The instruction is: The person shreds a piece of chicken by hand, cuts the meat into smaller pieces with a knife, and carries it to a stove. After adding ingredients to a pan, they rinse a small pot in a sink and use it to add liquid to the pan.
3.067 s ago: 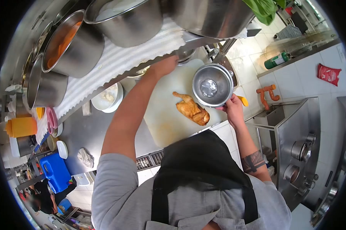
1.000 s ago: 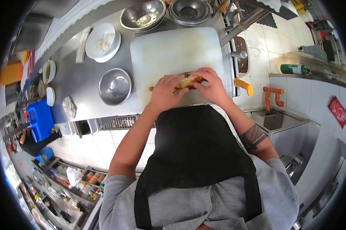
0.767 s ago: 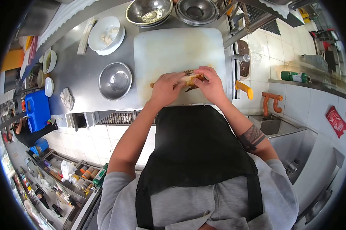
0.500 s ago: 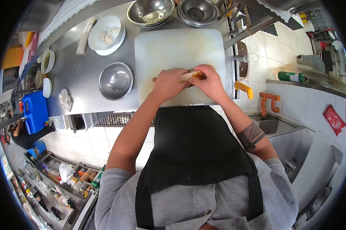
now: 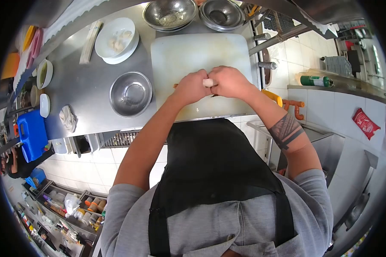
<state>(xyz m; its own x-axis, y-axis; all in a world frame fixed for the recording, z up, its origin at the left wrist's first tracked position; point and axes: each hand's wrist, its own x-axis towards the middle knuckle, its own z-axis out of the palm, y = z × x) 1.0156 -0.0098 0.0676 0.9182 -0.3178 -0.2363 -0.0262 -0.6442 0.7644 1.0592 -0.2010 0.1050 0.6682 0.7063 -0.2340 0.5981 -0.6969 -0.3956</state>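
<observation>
Over the white cutting board [image 5: 193, 51], my left hand [image 5: 192, 88] and my right hand [image 5: 230, 82] meet with their fingers closed around a pale piece of food [image 5: 208, 82]. Only its whitish, rounded end shows between the two fists; its exact kind cannot be made out. Small brown scraps [image 5: 175, 85] peek out on the board beside my left hand. A bit of dark brown matter [image 5: 215, 95] shows just below my hands.
A steel bowl [image 5: 131, 94] stands left of the board. Behind it, a white bowl [image 5: 114, 37] holds several pale pieces. Stacked metal bowls [image 5: 169, 15] sit at the back. A crumpled cloth [image 5: 67, 118] and a blue jug [image 5: 31, 135] are at left. A yellow handle [image 5: 271, 97] juts out right.
My hands have drawn closer together and closed more tightly over the pale piece. Its brown-stained side, visible before, is now covered, and its whitish end faces up.
</observation>
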